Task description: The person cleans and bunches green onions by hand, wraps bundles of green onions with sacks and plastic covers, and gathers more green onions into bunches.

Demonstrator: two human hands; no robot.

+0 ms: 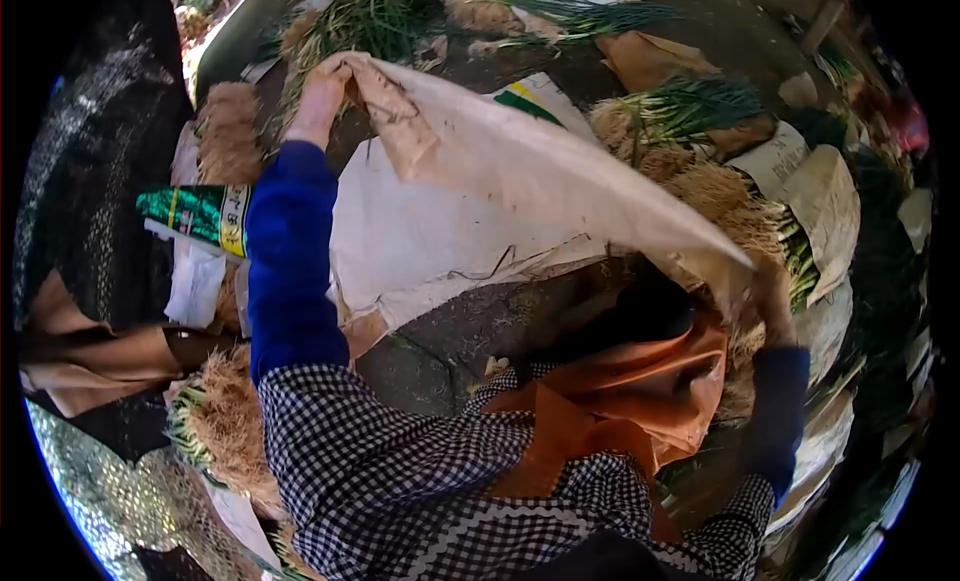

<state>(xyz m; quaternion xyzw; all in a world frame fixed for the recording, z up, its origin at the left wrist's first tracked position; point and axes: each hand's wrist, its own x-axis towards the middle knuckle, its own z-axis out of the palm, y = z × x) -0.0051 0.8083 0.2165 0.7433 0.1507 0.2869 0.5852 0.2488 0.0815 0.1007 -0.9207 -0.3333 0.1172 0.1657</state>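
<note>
A long off-white sheet (520,171) with brown stains is stretched in the air between my two hands. At the upper left, my left hand (322,96) is closed on one corner of it. My right hand (765,299), blurred by motion, is at the sheet's other end on the right, with its fingers too smeared to make out. Below the raised sheet, a white woven sack (400,231) lies flat on the dark ground.
Bundles of green-leaved plants with tan roots lie at the top (370,26), at the right (715,196) and at the lower left (235,421). A green and yellow printed bag (200,216) is at the left. An orange apron (640,381) covers my lap.
</note>
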